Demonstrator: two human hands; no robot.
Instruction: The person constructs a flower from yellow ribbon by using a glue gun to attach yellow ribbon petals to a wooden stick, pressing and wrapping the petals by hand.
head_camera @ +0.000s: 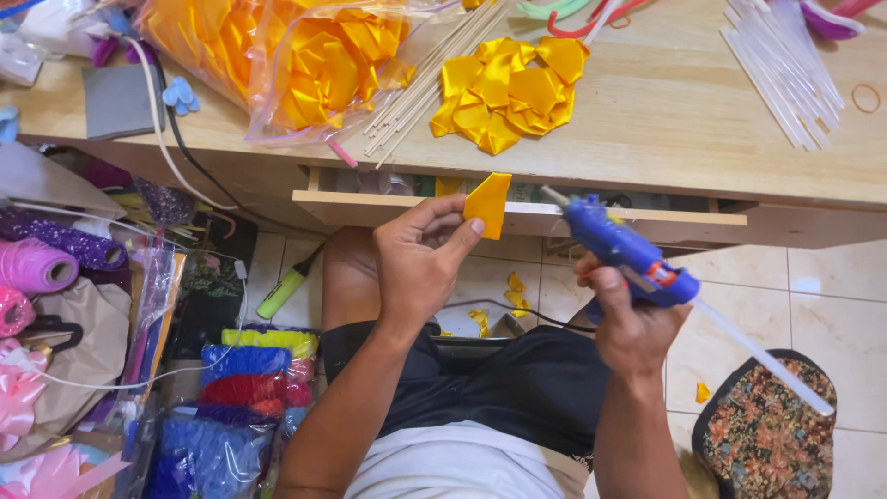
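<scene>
Left grip (420, 263) pinches yellow petal (488, 203) beside drawer edge (517, 220); right grip (628, 319) clasps glue gun (624, 249).

We take this for a home craft corner, a small workshop for making ribbon flowers. We see a wooden table (665, 111) with an open drawer (517, 217), a yellow ribbon flower (506, 92) on it, a clear bag (277, 60) stuffed with more, thin sticks (434, 74) and glue sticks (785, 69). A blue glue gun (628, 254) is in use. Beside the tiled floor (832, 286) we find piled supplies: a pink spool (35, 266), glitter rolls (65, 240) and bagged coloured trim (245, 374).
</scene>
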